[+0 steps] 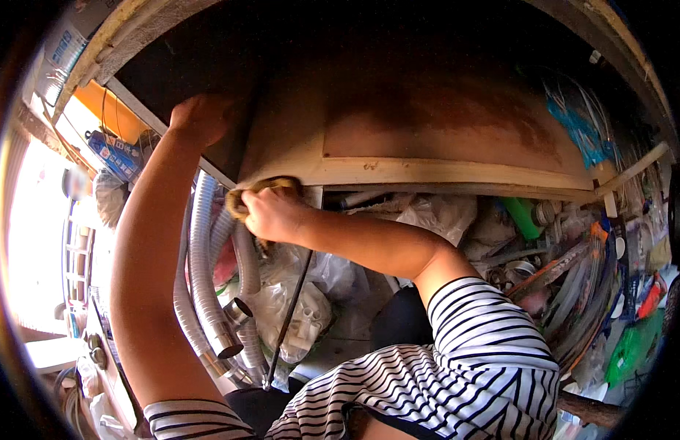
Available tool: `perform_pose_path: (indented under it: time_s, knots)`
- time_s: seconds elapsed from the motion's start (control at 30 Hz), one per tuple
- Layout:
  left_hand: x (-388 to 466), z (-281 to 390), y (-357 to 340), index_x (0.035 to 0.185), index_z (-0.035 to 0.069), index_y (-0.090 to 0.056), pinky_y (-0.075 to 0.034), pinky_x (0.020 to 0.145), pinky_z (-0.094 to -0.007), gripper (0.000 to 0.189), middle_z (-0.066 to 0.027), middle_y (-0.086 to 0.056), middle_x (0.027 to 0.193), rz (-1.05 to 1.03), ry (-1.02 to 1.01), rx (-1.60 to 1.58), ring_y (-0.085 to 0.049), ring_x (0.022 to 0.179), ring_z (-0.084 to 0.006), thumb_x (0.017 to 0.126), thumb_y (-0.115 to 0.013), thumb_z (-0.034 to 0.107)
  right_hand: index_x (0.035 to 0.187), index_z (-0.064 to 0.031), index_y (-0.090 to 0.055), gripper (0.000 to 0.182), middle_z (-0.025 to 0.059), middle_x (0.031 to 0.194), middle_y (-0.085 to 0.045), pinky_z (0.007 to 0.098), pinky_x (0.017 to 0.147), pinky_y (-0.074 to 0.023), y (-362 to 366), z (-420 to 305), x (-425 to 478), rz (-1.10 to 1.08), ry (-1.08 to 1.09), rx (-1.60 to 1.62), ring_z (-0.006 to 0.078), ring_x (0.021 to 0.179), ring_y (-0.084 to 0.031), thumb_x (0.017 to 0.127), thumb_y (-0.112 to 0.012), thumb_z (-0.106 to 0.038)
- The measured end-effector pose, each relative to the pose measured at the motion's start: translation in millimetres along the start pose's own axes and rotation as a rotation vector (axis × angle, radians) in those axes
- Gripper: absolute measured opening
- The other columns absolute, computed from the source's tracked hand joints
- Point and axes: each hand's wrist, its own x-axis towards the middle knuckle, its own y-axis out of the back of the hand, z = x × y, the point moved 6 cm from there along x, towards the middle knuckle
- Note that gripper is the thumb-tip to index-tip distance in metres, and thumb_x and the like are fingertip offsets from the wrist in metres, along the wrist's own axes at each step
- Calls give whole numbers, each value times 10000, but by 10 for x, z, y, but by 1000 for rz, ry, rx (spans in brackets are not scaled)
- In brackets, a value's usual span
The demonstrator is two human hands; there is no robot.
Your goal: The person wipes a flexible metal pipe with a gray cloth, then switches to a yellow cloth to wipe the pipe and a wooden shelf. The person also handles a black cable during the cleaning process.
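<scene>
My right hand (274, 214) grips a bunched yellow-brown cloth (238, 204) at the front left corner of a wooden panel (373, 170). That panel has a pale wood edge and a dark reddish stain on its face. Further up and to the left, my left hand (199, 118) is at a dark surface beside a pale edge strip (218, 173); its fingers fade into shadow, so what they touch cannot be told. Below the cloth a thin black rod (290, 313) slants down.
Flexible ribbed metal hoses (202, 275) stand below the left arm, near a clear bag of white pipe fittings (307, 324). Cluttered hoses and a green bag (634, 352) lie at the right. A blue plastic bag (579, 129) is at the upper right.
</scene>
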Motion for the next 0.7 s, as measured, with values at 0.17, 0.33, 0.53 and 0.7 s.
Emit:
perform_pose_path:
  time_s: [0.17, 0.33, 0.53, 0.7]
  knots:
    - [55, -127, -34, 1007, 129, -606, -498, 768, -424, 238, -147, -620, 1010, 161, -57, 4, -597, 937, -329, 831, -469, 211, 899, -22, -528, 237, 246, 633, -588, 516, 535, -482, 740, 194, 395, 196, 21, -34, 410, 600, -598, 739, -537, -197]
    - [-273, -402, -86, 853, 91, -629, -505, 707, -411, 156, -128, -639, 889, 346, -112, 20, -618, 836, -323, 739, -527, 125, 1241, -195, -472, 446, 199, 887, -633, 519, 712, -491, 1588, 994, 676, 195, -420, -478, 368, 830, -618, 805, -494, -282]
    - [-192, -200, 69, 728, 72, -617, -510, 680, -374, 118, -110, -632, 828, 553, -257, 168, -625, 764, -284, 617, -578, 64, 1256, -170, -482, 392, 190, 1202, -512, 483, 934, -377, 1912, 3199, 535, 517, -472, -876, 357, 1113, -475, 880, -417, -262]
    - [-254, -326, 10, 733, 65, -606, -513, 681, -368, 110, -104, -617, 805, 607, -274, 143, -620, 766, -279, 629, -571, 69, 1255, -159, -487, 402, 187, 1254, -459, 470, 977, -322, 1516, 3326, 1261, 351, -717, -665, 361, 1164, -412, 863, -427, -222]
